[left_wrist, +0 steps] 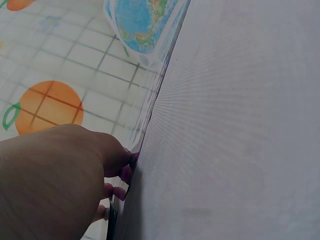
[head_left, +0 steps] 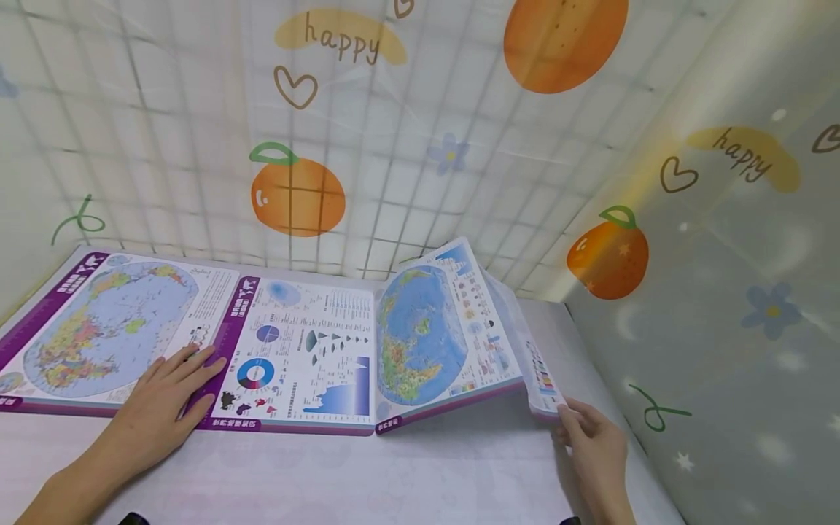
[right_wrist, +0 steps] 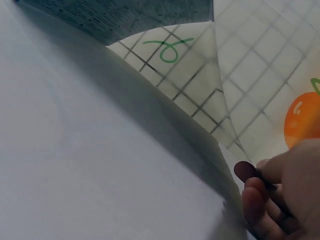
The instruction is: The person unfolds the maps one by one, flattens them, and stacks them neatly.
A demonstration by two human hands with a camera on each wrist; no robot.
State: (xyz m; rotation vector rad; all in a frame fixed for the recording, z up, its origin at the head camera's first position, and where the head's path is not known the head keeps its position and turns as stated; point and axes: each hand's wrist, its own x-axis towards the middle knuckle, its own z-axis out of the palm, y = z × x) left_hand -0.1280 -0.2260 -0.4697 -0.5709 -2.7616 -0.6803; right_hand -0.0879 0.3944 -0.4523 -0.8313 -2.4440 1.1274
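Observation:
A folding world-map chart [head_left: 335,321] with purple borders lies spread along the table. My left hand [head_left: 164,397] rests with spread fingers on the purple strip [head_left: 236,310] where its two left panels meet. In the left wrist view, my left fingers bend over the chart's edge. Tilted up off the table, the third panel [head_left: 423,350] shows a blue physical map. Beyond it stands a narrow, nearly edge-on end panel [head_left: 541,364]. My right hand [head_left: 593,445] pinches that panel's lower corner between thumb and fingers. Dark printed text [right_wrist: 150,20] appears on a raised panel underside in the right wrist view.
A white cloth-like cover lies on the table [head_left: 420,481]. Behind it hangs a translucent curtain [head_left: 394,95] with orange prints over a wire grid. Another printed curtain [head_left: 728,306] closes off the right side, close to my right hand.

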